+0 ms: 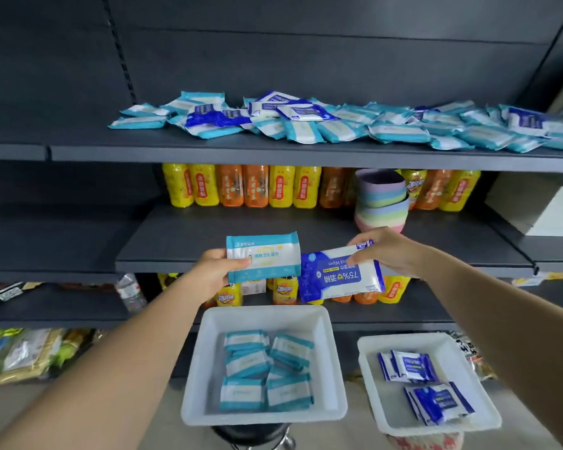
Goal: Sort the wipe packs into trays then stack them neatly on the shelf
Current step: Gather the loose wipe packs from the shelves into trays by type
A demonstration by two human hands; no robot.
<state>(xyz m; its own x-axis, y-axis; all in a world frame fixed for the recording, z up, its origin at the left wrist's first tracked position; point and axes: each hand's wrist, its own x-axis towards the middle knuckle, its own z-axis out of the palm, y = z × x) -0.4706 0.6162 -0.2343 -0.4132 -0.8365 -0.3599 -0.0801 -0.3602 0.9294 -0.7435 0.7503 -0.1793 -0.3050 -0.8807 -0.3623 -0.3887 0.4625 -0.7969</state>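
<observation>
The left hand (213,271) pinched a teal-edged white wipe pack (263,256); the right hand (384,251) gripped a blue-and-white alcohol wipe pack (340,276). At six o'clock sat the teal tray (205,362); at five o'clock, the blue tray (371,384). At twelve o'clock a mixed heap (338,125) covered the shelf (273,154).

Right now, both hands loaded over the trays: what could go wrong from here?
1. The right hand only pinches the dark blue pack by its top edge; it could slip and fall short of the right tray.
2. The right tray seems to overhang its support, so a drop near its rim might tip it.
3. The left hand holds the teal pack; crossing hands could mix colours in the left tray.
</observation>
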